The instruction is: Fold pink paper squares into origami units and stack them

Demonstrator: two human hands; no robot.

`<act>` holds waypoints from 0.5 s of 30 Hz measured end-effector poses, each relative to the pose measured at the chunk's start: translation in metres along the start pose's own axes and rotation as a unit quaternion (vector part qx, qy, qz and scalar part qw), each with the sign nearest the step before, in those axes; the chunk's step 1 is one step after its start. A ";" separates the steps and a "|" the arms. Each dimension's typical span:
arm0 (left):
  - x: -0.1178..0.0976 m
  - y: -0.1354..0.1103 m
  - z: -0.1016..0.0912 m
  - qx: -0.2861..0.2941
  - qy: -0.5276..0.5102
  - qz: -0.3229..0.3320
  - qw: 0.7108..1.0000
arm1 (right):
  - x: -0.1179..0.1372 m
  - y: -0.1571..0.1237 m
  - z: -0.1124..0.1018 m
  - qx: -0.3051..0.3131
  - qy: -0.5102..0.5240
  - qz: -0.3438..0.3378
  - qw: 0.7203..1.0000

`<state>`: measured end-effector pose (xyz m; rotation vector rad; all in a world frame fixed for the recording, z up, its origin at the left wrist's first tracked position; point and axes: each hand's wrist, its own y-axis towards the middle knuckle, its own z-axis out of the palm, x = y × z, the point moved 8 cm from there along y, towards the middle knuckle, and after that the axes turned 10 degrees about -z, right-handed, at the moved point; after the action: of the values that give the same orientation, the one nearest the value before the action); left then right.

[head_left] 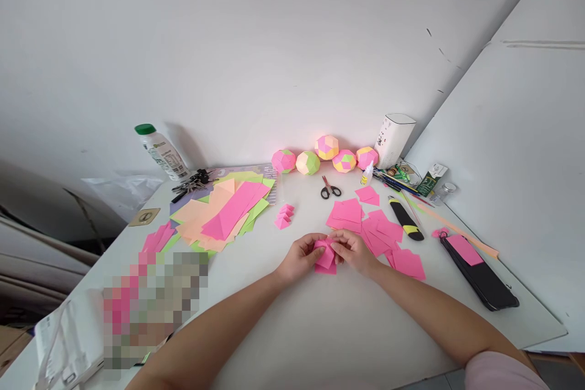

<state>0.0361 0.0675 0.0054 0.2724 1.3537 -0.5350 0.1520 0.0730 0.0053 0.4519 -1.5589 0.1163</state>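
Observation:
My left hand (301, 257) and my right hand (351, 251) meet at the middle of the desk. Between them is a folded pink paper piece (324, 254), pinched by the fingers of both. Beneath it, a flat pink paper square (326, 269) shows on the desk. Just right of my right hand lie loose pink paper pieces (377, 231). A short row of small folded pink paper units (284, 217) rests beyond my left hand. My fingertips partly cover the held paper, so its exact folds are hard to make out.
Several paper balls (308, 163) line the wall. Scissors (329, 187), a glue bottle (367, 174) and a yellow-black cutter (406, 219) lie nearer. Coloured sheets (233, 210) pile at left, beside keys (196, 181) and a white bottle (162, 151). A black pouch (484, 277) lies right.

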 end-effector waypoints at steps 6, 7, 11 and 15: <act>0.003 0.002 -0.005 -0.026 0.001 0.009 1.000 | 0.001 -0.001 0.005 0.009 -0.005 0.002 1.000; 0.003 0.002 -0.005 -0.025 0.001 0.010 1.000 | 0.002 -0.001 0.005 0.011 -0.004 0.003 1.000; 0.003 0.002 -0.004 -0.023 0.001 0.010 1.000 | 0.004 -0.002 0.007 0.017 -0.007 0.008 1.000; 0.002 0.001 -0.005 -0.029 0.007 0.003 1.000 | 0.005 -0.002 0.007 0.020 -0.012 0.015 1.000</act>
<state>0.0331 0.0705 0.0019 0.2325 1.3788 -0.4890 0.1464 0.0679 0.0099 0.4642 -1.5884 0.1661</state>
